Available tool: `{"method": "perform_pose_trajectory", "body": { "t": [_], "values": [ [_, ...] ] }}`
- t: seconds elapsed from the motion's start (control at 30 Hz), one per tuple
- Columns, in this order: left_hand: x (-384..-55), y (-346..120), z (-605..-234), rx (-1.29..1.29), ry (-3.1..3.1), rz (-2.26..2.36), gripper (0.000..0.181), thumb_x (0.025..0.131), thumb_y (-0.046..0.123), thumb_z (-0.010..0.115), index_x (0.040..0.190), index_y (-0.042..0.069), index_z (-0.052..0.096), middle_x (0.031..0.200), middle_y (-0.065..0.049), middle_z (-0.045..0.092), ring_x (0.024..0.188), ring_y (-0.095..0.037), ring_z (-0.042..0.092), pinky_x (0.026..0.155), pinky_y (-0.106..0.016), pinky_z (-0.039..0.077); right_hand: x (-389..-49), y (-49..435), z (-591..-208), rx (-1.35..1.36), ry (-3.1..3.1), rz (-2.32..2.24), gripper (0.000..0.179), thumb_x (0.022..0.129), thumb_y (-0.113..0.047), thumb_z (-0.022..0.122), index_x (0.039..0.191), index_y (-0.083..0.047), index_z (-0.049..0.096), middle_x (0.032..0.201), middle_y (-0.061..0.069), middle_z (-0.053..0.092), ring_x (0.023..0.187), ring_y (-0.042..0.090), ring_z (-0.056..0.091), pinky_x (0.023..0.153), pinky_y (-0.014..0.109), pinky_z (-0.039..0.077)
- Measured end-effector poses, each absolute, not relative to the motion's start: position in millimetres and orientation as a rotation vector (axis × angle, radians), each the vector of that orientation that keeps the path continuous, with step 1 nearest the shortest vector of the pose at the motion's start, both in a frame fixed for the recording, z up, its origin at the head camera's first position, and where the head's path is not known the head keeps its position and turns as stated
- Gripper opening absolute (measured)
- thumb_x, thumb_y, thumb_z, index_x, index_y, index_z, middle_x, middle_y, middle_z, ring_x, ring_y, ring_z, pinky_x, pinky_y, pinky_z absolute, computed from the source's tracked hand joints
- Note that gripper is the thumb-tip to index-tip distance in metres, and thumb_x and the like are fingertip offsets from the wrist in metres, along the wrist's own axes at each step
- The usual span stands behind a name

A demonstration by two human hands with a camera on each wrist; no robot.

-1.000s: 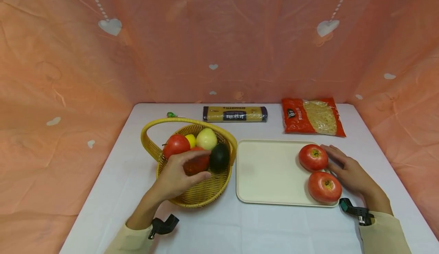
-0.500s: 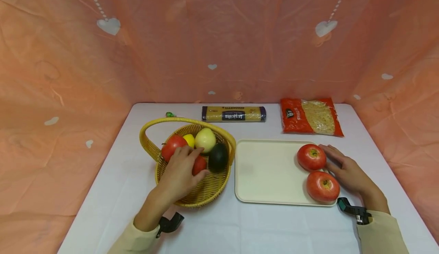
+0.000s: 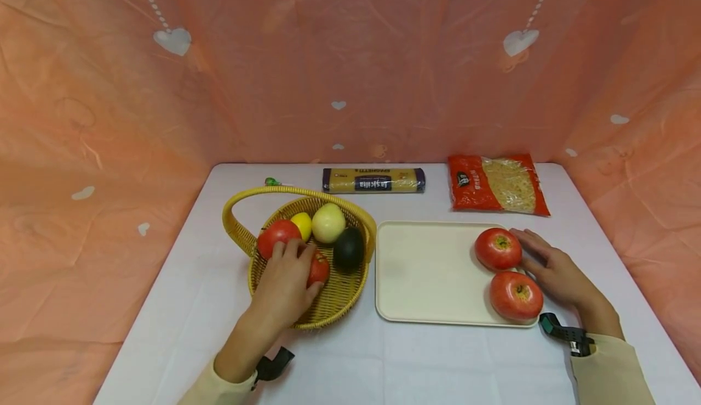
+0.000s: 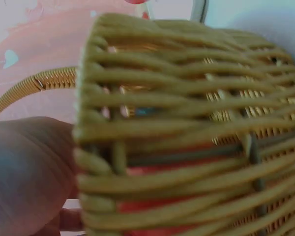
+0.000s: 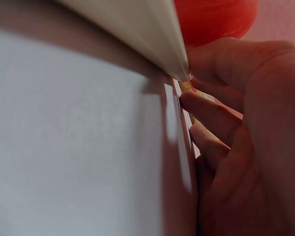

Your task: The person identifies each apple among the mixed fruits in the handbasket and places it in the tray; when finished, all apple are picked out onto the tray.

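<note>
Inside the yellow wicker basket (image 3: 334,317), my left hand (image 3: 282,286) grips a red apple (image 3: 319,267) with its fingers curled over it. The basket's woven wall (image 4: 187,113) hides most of that grip in the left wrist view. Around the apple lie a larger red fruit (image 3: 278,238), a yellow lemon-like fruit (image 3: 302,225), a pale green round fruit (image 3: 328,223) and a dark avocado (image 3: 348,250). My right hand (image 3: 561,277) rests at the cream tray's (image 3: 427,271) right edge, fingers loosely extended. Two red apples, a far one (image 3: 498,249) and a near one (image 3: 516,296), sit on the tray beside it.
At the table's back lie a spaghetti pack (image 3: 373,180) and a red noodle bag (image 3: 498,184). A small green item (image 3: 271,182) lies behind the basket. The basket's handle (image 3: 274,190) arches over its far side. White cloth (image 3: 416,362) covers the table's front.
My left hand has come down into the basket and its fingers have closed over the red apple. The larger red fruit has shifted slightly. The right hand keeps its place.
</note>
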State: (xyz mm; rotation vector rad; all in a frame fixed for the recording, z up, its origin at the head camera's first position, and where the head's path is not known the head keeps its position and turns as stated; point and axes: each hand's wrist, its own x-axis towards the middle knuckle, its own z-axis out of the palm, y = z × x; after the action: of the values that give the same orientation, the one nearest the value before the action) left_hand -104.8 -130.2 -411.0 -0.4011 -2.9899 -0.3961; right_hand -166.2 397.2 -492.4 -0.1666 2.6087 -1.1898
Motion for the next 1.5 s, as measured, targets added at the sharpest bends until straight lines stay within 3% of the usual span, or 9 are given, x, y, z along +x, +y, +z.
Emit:
{"method": "perform_pose_trajectory", "body": {
  "t": [0.13,0.27,0.4,0.57,0.83,1.07,1.27,1.5],
  "values": [
    [-103,-131,-409,-0.458,-3.023,-0.499,0.062,0.082,0.018,0.098,0.135,0.000,0.073,0.132,-0.022,0.060,0.120,-0.039,0.054,0.101,-0.055,0.061,-166,397,-491,-0.179,2.607,-1.202,0.068,0.114,-0.030,0.058,0.174,-0.017,0.029,0.181,0.029,0.011,0.166,0.057,0.005,0.115,0.091,0.019],
    [-102,-133,-409,-0.468,-3.059,-0.648,0.070,0.083,0.016,0.098,0.145,0.003,0.068,0.142,-0.020,0.056,0.130,-0.039,0.056,0.108,-0.058,0.059,-166,397,-489,-0.182,2.620,-1.186,0.068,0.114,-0.030,0.058,0.174,-0.016,0.030,0.181,0.030,0.012,0.166,0.058,0.006,0.115,0.091,0.020],
    [-100,-134,-408,-0.479,-3.110,-0.669,0.075,0.084,0.021,0.097,0.148,0.000,0.064,0.153,-0.022,0.057,0.141,-0.042,0.056,0.114,-0.062,0.055,-166,397,-488,-0.182,2.620,-1.191,0.068,0.114,-0.030,0.058,0.174,-0.015,0.030,0.180,0.030,0.012,0.166,0.058,0.005,0.115,0.091,0.020],
    [-101,-133,-408,-0.519,-3.176,-0.661,0.076,0.084,0.022,0.096,0.147,-0.004,0.063,0.151,-0.023,0.062,0.142,-0.041,0.057,0.117,-0.060,0.052,-167,397,-491,-0.192,2.606,-1.223,0.067,0.114,-0.030,0.059,0.173,-0.014,0.032,0.181,0.029,0.013,0.166,0.057,0.005,0.116,0.090,0.019],
    [-104,-136,-410,-0.598,-3.178,-0.678,0.083,0.080,0.021,0.099,0.149,-0.003,0.061,0.149,-0.022,0.064,0.134,-0.042,0.065,0.115,-0.060,0.054,-167,396,-491,-0.187,2.606,-1.215,0.067,0.114,-0.030,0.059,0.173,-0.015,0.032,0.181,0.029,0.013,0.166,0.057,0.005,0.115,0.091,0.019],
    [-104,-148,-405,-0.604,-3.019,-0.932,0.084,0.079,0.021,0.096,0.153,0.006,0.060,0.150,-0.013,0.066,0.132,-0.037,0.066,0.107,-0.060,0.059,-166,395,-491,-0.162,2.600,-1.186,0.069,0.114,-0.033,0.058,0.175,-0.018,0.028,0.181,0.029,0.011,0.166,0.058,0.005,0.114,0.091,0.020],
    [-102,-157,-394,-0.737,-2.821,-1.317,0.086,0.077,0.023,0.099,0.155,0.021,0.060,0.144,0.004,0.069,0.125,-0.021,0.068,0.105,-0.047,0.061,-166,396,-490,-0.163,2.597,-1.205,0.069,0.114,-0.031,0.058,0.175,-0.017,0.029,0.181,0.029,0.011,0.166,0.057,0.004,0.114,0.091,0.019],
    [-99,-145,-387,-0.961,-2.616,-1.792,0.086,0.082,0.014,0.096,0.158,0.025,0.057,0.149,0.000,0.067,0.132,-0.019,0.067,0.117,-0.029,0.053,-165,396,-490,-0.176,2.608,-1.203,0.068,0.114,-0.030,0.058,0.174,-0.016,0.030,0.181,0.029,0.012,0.166,0.057,0.005,0.115,0.091,0.020]
  ]
}}
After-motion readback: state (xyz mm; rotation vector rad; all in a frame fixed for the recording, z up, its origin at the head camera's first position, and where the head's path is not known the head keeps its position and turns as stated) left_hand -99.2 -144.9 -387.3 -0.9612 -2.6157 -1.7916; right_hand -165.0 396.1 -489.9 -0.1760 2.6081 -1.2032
